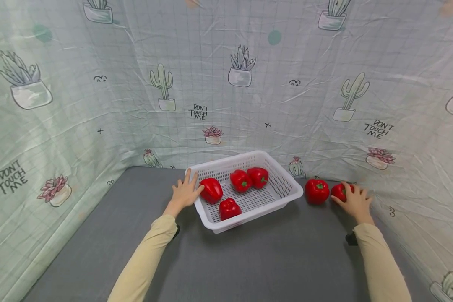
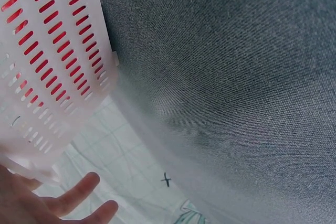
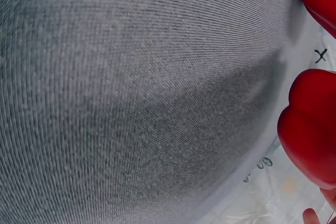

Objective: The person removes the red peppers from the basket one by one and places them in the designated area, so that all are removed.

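A white plastic basket (image 1: 249, 215) with slotted sides holds several red bell peppers, among them a pepper (image 1: 211, 191) near its left wall. My left hand (image 1: 185, 193) rests at the basket's left rim with its fingers spread. In the left wrist view, straight fingers (image 2: 79, 195) show beyond the basket wall (image 2: 58, 77). To the basket's right, my right hand (image 1: 356, 204) holds a red bell pepper (image 1: 338, 191), its thumb on the near side; in the right wrist view fingertips touch this pepper (image 3: 310, 129). Beside it stands another red bell pepper (image 1: 317, 191).
A dark grey cloth (image 1: 256, 260) covers the table. Behind it and at both sides hangs a pale curtain (image 1: 219, 92) printed with cacti, its lower edge close to the basket and the peppers.
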A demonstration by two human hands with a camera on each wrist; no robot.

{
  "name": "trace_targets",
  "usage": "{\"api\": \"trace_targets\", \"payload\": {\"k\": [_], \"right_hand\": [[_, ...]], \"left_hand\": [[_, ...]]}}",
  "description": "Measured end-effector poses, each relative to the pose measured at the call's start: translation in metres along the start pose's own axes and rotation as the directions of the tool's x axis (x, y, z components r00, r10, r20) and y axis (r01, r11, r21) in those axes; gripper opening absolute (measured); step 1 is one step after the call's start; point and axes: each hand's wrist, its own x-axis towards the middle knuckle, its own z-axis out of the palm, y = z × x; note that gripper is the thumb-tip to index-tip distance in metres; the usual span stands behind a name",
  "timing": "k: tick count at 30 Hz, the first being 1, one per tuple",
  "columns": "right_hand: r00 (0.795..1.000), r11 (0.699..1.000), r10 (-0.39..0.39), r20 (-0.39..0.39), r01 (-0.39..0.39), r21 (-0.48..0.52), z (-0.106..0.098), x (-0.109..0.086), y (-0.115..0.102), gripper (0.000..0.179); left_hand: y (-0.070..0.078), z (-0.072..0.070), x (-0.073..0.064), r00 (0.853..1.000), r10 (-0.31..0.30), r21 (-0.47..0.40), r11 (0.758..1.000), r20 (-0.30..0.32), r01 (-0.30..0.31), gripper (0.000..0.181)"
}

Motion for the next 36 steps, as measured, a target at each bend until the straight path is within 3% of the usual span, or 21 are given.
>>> {"api": "trace_targets", "payload": {"k": [14, 23, 36], "right_hand": [[0.999, 1.0, -0.005, 0.041, 0.004, 0.02, 0.011, -0.001, -0.002, 0.071], [0.996, 0.999, -0.039, 0.074, 0.037, 0.029, 0.006, -0.003, -0.001, 0.076], [0.998, 0.998, -0.059, 0.033, 0.059, -0.006, 0.015, 0.004, 0.0, 0.079]], "left_hand": [[0.0, 0.001, -0.001, 1.0, 0.001, -0.008, 1.0, -0.001, -0.001, 0.064], [0.001, 0.0, -0.001, 1.0, -0.004, -0.005, 1.0, -0.001, 0.004, 0.064], [0.001, -0.002, -0.002, 1.0, -0.009, -0.008, 1.0, 0.003, 0.009, 0.064]]}}
